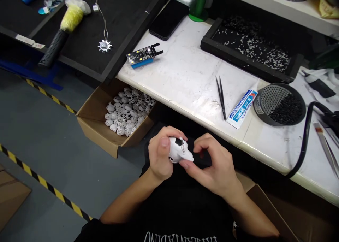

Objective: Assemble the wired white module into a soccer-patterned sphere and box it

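Both hands on one white shell piece.
Left hand (160,156) grips the white shell (179,150); right hand (215,164) pinches its edge.

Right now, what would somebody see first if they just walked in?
Probably the two hands low in the middle: the left hand and right hand both hold a small white ball with black patches. Just left, under the table edge, a cardboard box is full of similar balls. On the white table lie tweezers and a glue tube.
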`<state>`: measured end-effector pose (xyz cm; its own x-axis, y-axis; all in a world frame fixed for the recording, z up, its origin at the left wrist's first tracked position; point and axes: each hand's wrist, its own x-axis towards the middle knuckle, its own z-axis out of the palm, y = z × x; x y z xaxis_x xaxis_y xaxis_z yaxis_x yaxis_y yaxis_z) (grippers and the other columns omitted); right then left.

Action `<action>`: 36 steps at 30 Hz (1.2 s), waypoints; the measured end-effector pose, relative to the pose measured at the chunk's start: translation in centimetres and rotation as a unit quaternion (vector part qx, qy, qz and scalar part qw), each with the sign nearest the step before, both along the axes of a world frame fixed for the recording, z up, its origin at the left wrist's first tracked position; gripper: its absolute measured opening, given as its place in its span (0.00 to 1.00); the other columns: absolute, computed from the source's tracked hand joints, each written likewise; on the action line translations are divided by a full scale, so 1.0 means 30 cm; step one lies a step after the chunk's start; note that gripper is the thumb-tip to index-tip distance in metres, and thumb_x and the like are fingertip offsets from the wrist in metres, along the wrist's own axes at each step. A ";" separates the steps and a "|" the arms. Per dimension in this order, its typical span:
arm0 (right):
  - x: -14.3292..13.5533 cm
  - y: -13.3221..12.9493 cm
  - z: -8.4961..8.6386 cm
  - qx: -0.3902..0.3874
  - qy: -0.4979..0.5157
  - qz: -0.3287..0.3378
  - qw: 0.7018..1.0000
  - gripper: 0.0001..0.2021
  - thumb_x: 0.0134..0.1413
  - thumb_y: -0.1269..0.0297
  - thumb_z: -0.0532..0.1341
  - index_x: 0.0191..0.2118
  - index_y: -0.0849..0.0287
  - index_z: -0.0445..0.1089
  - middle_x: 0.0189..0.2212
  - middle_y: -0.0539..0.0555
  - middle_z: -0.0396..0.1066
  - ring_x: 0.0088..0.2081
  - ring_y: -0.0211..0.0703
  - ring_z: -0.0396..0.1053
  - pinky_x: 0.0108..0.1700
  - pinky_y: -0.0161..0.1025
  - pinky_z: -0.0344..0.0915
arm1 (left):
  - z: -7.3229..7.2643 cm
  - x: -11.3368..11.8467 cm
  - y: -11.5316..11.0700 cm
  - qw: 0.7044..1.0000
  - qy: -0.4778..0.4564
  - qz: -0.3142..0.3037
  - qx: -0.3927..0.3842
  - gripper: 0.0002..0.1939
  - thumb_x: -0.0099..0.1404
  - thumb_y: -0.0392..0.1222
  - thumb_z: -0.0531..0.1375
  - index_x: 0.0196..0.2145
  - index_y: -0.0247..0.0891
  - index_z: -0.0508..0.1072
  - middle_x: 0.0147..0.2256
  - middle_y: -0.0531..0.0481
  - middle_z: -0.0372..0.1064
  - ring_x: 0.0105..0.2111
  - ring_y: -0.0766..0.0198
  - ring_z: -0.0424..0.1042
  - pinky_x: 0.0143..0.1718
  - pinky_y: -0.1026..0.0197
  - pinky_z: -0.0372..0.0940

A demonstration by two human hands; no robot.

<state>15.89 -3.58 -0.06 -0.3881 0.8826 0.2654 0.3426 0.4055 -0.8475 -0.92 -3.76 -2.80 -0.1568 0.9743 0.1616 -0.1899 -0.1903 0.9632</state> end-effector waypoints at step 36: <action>0.005 0.042 -0.042 0.084 -0.122 0.028 0.989 0.20 0.76 0.57 0.58 0.29 0.57 0.61 0.24 0.46 0.60 0.27 0.37 0.56 0.33 0.41 0.53 | -0.044 -0.038 0.031 0.967 -0.002 -0.203 -0.151 0.21 0.79 0.56 0.52 0.42 0.37 0.77 0.37 0.47 0.72 0.37 0.59 0.70 0.42 0.57 0.64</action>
<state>16.04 -2.31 -1.33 -0.5052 0.8094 0.2994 0.5011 0.5576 -0.6619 -2.04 -2.84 -4.11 0.2478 0.9586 -0.1406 -0.1943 0.1913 0.9621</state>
